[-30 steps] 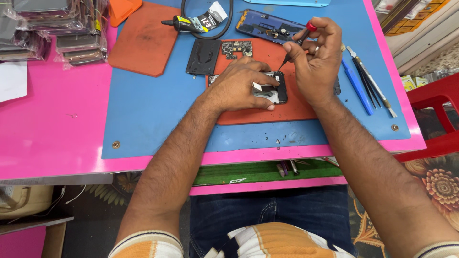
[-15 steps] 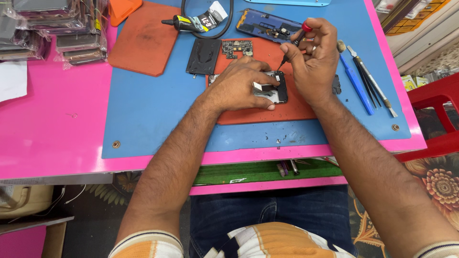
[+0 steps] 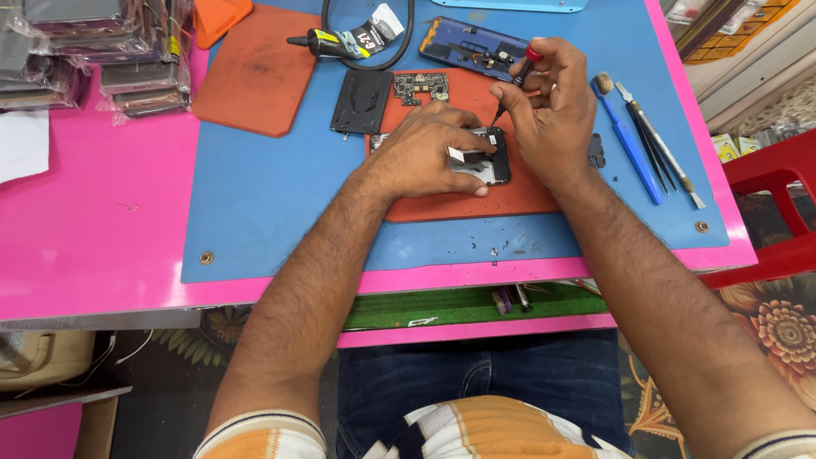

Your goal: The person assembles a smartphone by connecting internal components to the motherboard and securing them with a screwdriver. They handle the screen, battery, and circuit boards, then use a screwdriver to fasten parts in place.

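From the head camera, an opened phone (image 3: 480, 157) lies on the orange mat (image 3: 442, 200), at its middle. The left hand (image 3: 425, 153) rests flat on the phone, fingers spread and pressing it down. The right hand (image 3: 552, 110), over the mat's right edge, has its fingers pinched around a red-capped screwdriver (image 3: 514, 81), whose tip meets the phone's upper edge. A circuit board (image 3: 419, 85) sits at the mat's top edge; a blue tool (image 3: 629, 140) lies right of the mat.
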